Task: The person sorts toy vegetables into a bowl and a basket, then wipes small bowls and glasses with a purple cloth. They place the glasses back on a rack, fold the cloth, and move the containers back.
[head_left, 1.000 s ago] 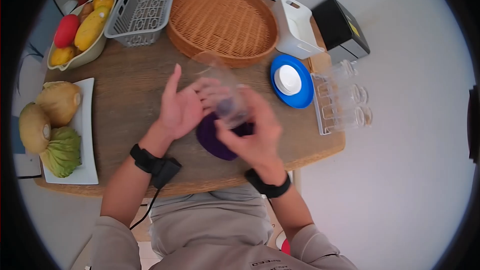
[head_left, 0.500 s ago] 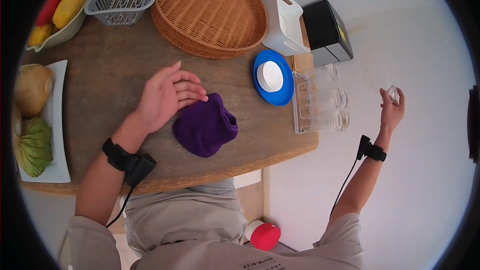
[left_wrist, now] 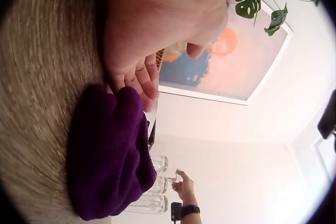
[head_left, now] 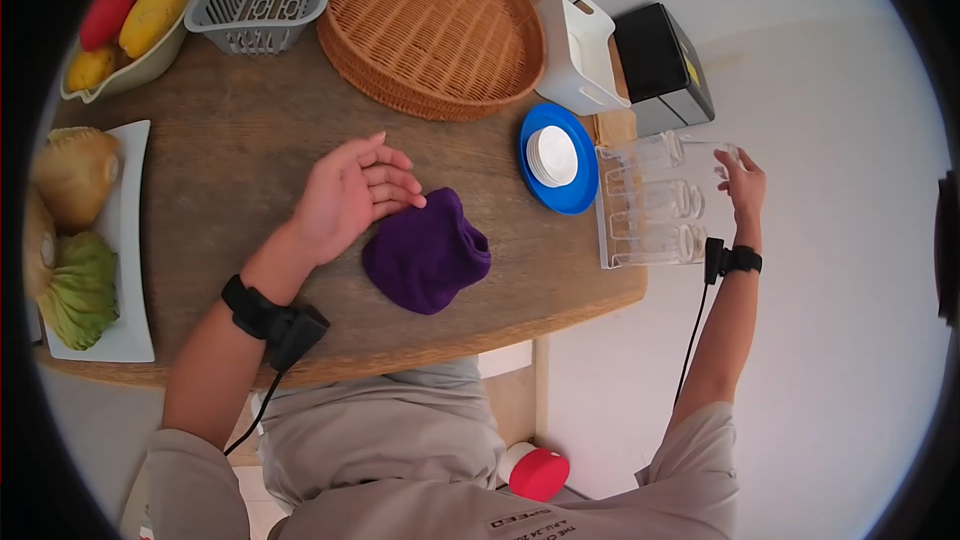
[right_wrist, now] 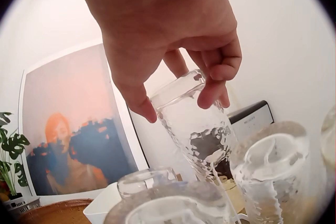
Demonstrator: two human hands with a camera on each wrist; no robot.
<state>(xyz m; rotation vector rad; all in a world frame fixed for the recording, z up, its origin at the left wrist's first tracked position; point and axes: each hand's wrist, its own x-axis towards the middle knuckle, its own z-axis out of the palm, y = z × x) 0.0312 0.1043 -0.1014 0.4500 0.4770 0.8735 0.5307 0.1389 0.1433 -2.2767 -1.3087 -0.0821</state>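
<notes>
My right hand grips a clear drinking glass by its thick base end, fingers and thumb around it. The glass is upside down and tilted, among other upturned glasses on a white wire rack at the table's right end. On the wood, my left hand lies palm turned inward with relaxed fingers. Its fingertips are right at the edge of a crumpled purple cloth, which also shows close up in the left wrist view.
A blue plate bearing small white dishes stands beside the rack. Behind are a white bin, a black box, a round wicker tray and a grey basket. Fruit bowl and white platter sit left.
The right hand carried the glass from over the purple cloth far out to the right, then back in to the rack. The left hand shifted slightly and stays beside the cloth.
</notes>
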